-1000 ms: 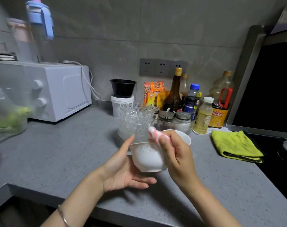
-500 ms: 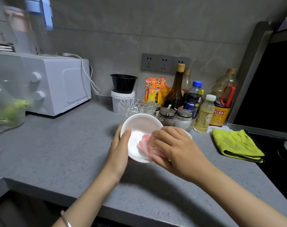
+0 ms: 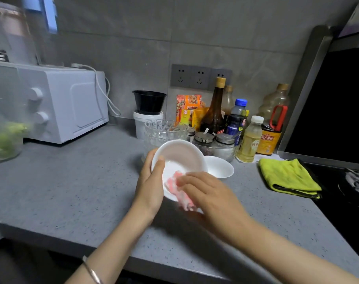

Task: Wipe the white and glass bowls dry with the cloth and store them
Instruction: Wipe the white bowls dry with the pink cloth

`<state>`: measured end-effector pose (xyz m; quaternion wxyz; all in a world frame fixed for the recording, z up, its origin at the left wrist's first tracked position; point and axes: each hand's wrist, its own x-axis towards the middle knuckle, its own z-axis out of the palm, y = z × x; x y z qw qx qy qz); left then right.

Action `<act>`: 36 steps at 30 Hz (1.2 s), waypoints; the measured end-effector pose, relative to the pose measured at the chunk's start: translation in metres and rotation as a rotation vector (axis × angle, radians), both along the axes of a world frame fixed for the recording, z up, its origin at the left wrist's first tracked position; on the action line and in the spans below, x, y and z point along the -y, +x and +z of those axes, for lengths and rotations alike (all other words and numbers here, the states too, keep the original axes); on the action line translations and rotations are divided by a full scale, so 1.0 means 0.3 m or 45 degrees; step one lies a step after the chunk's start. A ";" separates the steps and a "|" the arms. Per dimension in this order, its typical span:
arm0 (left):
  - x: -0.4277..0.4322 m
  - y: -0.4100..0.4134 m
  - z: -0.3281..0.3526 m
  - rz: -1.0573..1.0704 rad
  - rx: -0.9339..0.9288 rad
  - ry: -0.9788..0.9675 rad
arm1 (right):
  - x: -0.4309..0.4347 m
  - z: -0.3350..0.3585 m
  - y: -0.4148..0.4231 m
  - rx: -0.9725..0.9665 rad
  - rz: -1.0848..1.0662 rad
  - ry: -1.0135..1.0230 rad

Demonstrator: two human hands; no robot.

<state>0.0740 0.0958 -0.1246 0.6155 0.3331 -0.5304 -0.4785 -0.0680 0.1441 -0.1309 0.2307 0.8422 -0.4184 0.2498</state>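
My left hand (image 3: 151,182) grips a white bowl (image 3: 181,155) by its left rim, thumb inside, and tilts its opening toward me above the grey counter (image 3: 72,191). My right hand (image 3: 207,194) presses a pink-and-white cloth (image 3: 179,190) into the bowl's lower inside; part of the cloth hangs over the near rim. A second white bowl (image 3: 220,167) sits on the counter just right of the held one. Behind them stands a stack of glass bowls (image 3: 166,130).
A white microwave (image 3: 61,103) stands at the back left. Along the wall are a black bowl on a white tub (image 3: 148,111), several bottles (image 3: 250,138) and lidded jars (image 3: 204,140). A folded yellow-green cloth (image 3: 287,177) lies right, beside the dark stove (image 3: 348,191).
The white bowl went from upright with the cloth at its rim to tilted toward me, and my right hand has pushed the cloth inside and moved it lower and rightward.
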 end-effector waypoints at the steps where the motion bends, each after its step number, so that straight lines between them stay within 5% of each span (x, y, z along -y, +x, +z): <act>1: 0.000 0.005 0.000 -0.057 0.056 0.024 | 0.011 0.014 -0.040 -0.124 0.019 -0.047; 6: 0.002 0.012 0.039 -0.208 0.097 0.195 | 0.025 0.056 -0.078 -0.393 -0.070 -0.092; 12: -0.050 -0.086 0.027 -0.151 -0.275 0.222 | 0.011 0.050 0.082 0.133 -0.312 -0.051; 15: -0.027 -0.082 0.030 -0.041 -0.209 0.141 | -0.003 0.035 0.081 0.292 -0.150 0.117; 22: 0.013 0.015 0.072 -0.385 0.211 0.401 | 0.038 0.099 -0.146 -0.538 -0.061 -0.101; 30: -0.025 -0.078 0.038 -0.041 -0.189 0.162 | 0.000 0.067 0.037 0.145 -0.143 -0.036; 36: 0.047 0.018 0.080 -0.384 0.238 0.330 | 0.020 0.092 -0.109 -0.367 0.025 -0.134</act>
